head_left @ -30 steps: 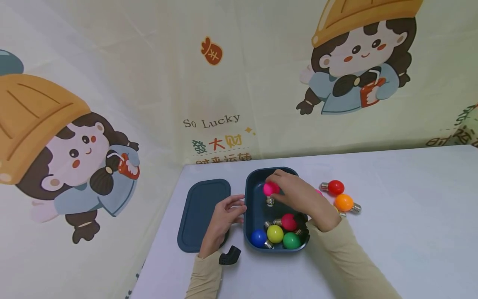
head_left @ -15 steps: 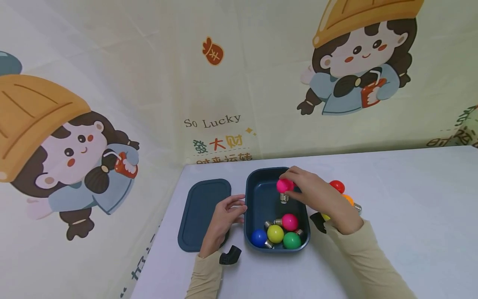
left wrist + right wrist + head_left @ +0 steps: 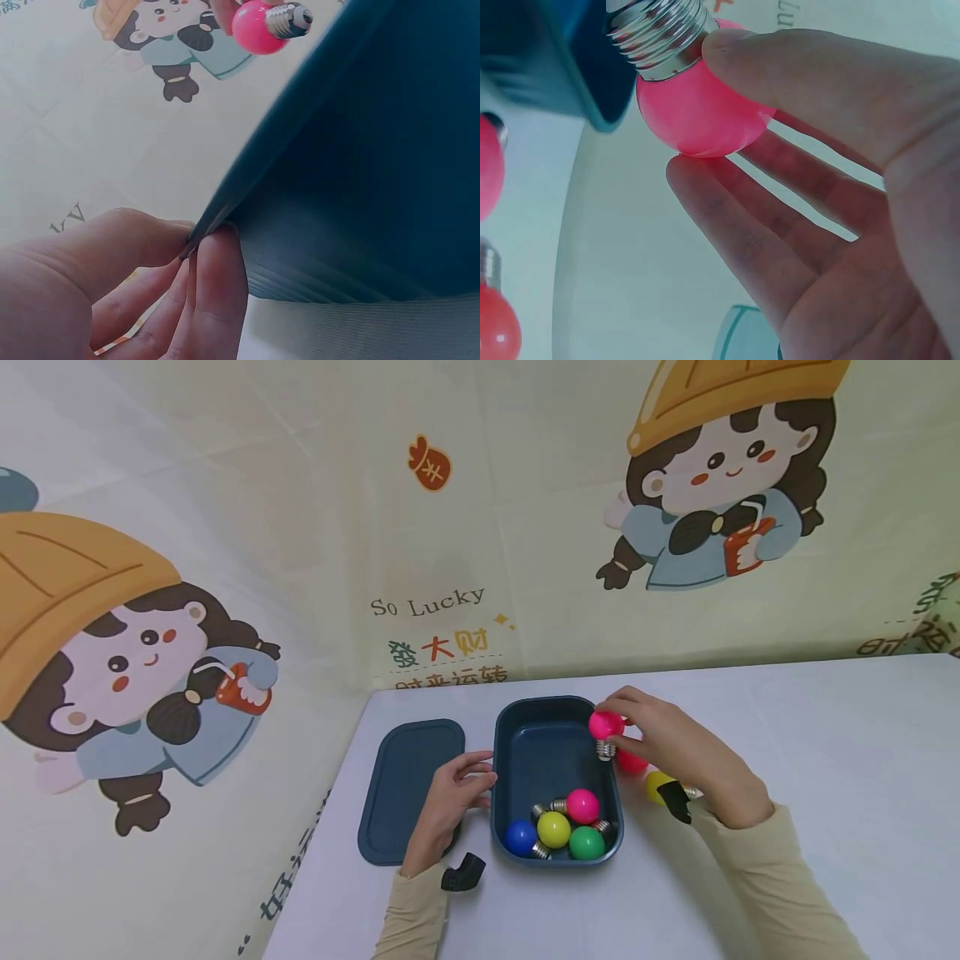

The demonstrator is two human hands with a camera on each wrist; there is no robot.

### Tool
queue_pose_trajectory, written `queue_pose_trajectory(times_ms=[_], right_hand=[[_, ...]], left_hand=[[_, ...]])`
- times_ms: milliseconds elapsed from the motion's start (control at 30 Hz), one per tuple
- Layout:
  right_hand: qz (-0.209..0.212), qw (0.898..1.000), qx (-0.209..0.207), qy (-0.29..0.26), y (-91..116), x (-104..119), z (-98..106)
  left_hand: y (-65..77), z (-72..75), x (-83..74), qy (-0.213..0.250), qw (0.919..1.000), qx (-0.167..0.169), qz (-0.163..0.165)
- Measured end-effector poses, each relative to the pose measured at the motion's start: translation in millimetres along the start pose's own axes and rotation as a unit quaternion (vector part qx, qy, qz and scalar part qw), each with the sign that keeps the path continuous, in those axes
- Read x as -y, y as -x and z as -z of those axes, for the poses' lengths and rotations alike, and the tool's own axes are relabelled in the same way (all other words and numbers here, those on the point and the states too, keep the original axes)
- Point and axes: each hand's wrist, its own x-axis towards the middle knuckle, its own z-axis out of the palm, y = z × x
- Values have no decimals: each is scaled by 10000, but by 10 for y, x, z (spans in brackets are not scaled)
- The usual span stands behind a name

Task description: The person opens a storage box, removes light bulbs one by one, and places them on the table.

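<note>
Pink bulb — pinched in right fingers spread just round the globe, fingertip at its twelve o'clock, thumb near five, screw base toward six; near blue tray's two o'clock. Left fingers — pinching tray edge, nine o'clock.

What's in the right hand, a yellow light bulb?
No, the right hand grips a pink light bulb by its round globe.

A pale backdrop stands along the white table's far and left edges, printed with orange-hatted cartoon figures, a rust-red pouch and, above the far left corner, "So Lucky" lettering.
</note>
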Motion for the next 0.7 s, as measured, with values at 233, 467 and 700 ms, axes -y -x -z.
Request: queue_pose_trajectory(times_ms=[233,467,700], right_hand=[[-87,10000,11,44,57,-115,55],[-152,9998,36,136,100,-222,86],[-317,9993,126,140,124,-322,104]], left_hand=[[16,3,-14,50,10000,25,9],[14,10,-10,40,10000,34,42],[13,6,-8,43,10000,14,54]])
